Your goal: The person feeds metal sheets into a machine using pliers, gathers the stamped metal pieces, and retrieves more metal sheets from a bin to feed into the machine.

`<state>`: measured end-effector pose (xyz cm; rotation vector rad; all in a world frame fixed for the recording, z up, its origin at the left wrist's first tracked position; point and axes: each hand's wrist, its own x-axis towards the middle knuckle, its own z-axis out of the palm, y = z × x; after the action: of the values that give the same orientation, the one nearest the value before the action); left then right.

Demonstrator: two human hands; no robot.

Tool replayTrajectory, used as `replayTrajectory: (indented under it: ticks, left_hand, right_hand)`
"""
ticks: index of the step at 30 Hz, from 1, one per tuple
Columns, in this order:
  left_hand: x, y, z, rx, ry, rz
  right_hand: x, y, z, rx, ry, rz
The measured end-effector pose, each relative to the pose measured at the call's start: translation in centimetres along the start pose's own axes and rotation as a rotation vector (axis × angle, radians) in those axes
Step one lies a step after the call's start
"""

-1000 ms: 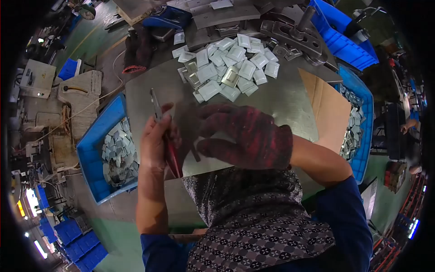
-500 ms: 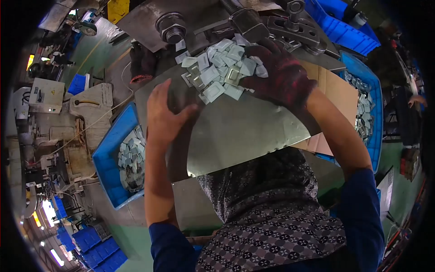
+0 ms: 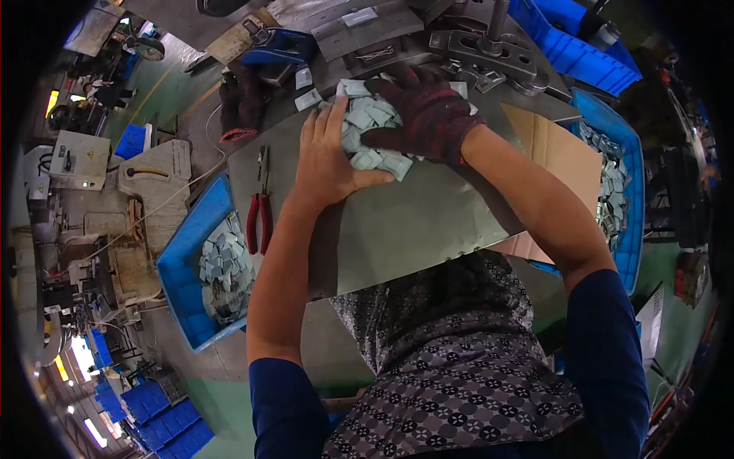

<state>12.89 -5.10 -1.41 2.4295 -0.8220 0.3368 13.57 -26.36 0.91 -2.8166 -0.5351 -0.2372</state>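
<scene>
A heap of small square metal pieces (image 3: 371, 115) lies on the metal work table (image 3: 413, 218). My bare left hand (image 3: 329, 157) is cupped against the heap's left side, its fingers stretched and its thumb apart along the near edge. From the right, my right hand (image 3: 428, 118), in a dark red and black glove, rests on the heap with thumb and fingers spread. Part of the heap is hidden under the glove. Two loose metal pieces (image 3: 308, 99) lie beyond my left fingertips. Red-handled pliers (image 3: 260, 218) lie left of my left forearm.
A blue bin (image 3: 180, 287) of metal pieces stands at the left, another blue bin (image 3: 636, 222) at the right. Cardboard (image 3: 562, 161) lies by the right bin. An empty glove (image 3: 239, 107) is at the upper left. A steel machine fixture (image 3: 489, 50) stands behind the heap.
Both hands have closed in on the heap, my left moving right and up, my right moving left. The heap is more compact. The large bolted machine part above has left the view, and the pliers are uncovered.
</scene>
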Motion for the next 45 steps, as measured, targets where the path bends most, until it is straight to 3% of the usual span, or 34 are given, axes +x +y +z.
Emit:
replayTrajectory:
  ticks: [1,5,8,10,13,15,17,20,25,32,36,40,42,45]
  left_hand:
    - [-0.3,0.9,-0.4,0.008,-0.016,-0.034]
    - [-2.0,1.9,-0.2,-0.001,0.037,-0.025]
    - [-2.5,1.9,0.0,-0.03,0.097,-0.043]
    - [-2.5,1.8,-0.1,-0.01,0.117,-0.048]
    - [-2.2,1.4,-0.3,0.005,0.141,-0.044]
    - [-1.6,0.8,-1.0,0.039,0.018,-0.004]
    - [-1.1,0.3,-1.3,0.062,-0.087,-0.037]
    - [0.2,0.0,-1.9,0.141,-0.196,-0.091]
    - [0.4,-0.5,-1.7,0.082,-0.162,-0.011]
    - [-1.7,-0.3,-1.6,0.019,-0.09,0.026]
    - [-2.3,0.0,-2.5,-0.096,-0.152,0.063]
    - [-2.6,0.6,-3.1,0.066,-0.285,0.085]
    - [-2.4,0.4,-3.1,0.125,-0.271,0.087]
    - [-2.4,0.3,-2.4,0.027,-0.191,0.083]
  right_hand:
    - [-0.3,0.0,0.4,0.045,0.106,-0.061]
    - [-2.2,-1.0,-0.1,0.064,0.072,-0.104]
    - [-3.2,-0.7,-1.8,0.296,-0.01,-0.08]
    - [-3.0,0.9,-2.3,0.105,0.162,-0.097]
    - [-2.9,2.0,-3.7,0.195,0.043,-0.048]
    - [-2.9,2.2,-3.0,0.279,-0.075,-0.078]
    - [-2.8,1.9,-2.0,0.061,-0.053,-0.118]
    - [-1.6,0.2,-2.2,0.102,-0.085,-0.108]
    - [-0.3,-0.3,-2.4,0.164,-0.049,-0.266]
    - [-1.2,-0.8,-1.8,0.18,-0.047,-0.309]
    - [-1.6,-0.5,-1.5,0.206,-0.058,-0.323]
    - [-2.0,-0.5,-0.9,0.177,-0.083,-0.256]
    - [-1.9,-0.6,-0.9,0.212,0.01,-0.333]
    - [-1.6,-0.4,-1.2,0.263,-0.041,-0.358]
